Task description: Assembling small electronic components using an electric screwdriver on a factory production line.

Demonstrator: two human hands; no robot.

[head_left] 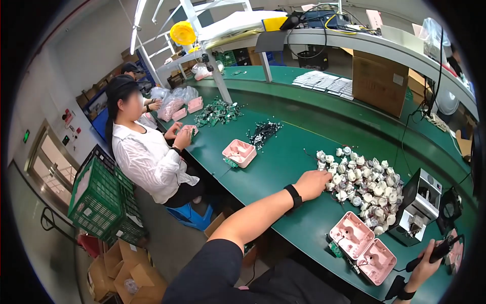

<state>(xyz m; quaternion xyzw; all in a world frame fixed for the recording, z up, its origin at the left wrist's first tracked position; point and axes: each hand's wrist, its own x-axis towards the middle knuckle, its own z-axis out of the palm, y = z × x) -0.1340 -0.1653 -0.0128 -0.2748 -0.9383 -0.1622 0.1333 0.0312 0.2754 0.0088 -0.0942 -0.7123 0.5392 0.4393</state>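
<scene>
My left hand [312, 185] reaches to the near left edge of a heap of small white round parts with thin wires [362, 185]. Its fingers are bent together against the heap, and their tips are hidden among the parts. At the lower right, my right hand [424, 268] is closed round a black corded hand tool [441, 250]. Between my hands lies an opened pink plastic housing [352, 234], its two halves side by side with the hollow insides up. A small green circuit board [335, 249] hangs at its left edge.
A silver and black machine [417, 207] stands right of the heap. Further left on the green table [298, 147] are another pink housing [240, 153], black wired parts [264, 134] and green boards [217, 112]. A co-worker in white [144, 147] handles a pink piece. Green crates [98, 197] stand on the floor.
</scene>
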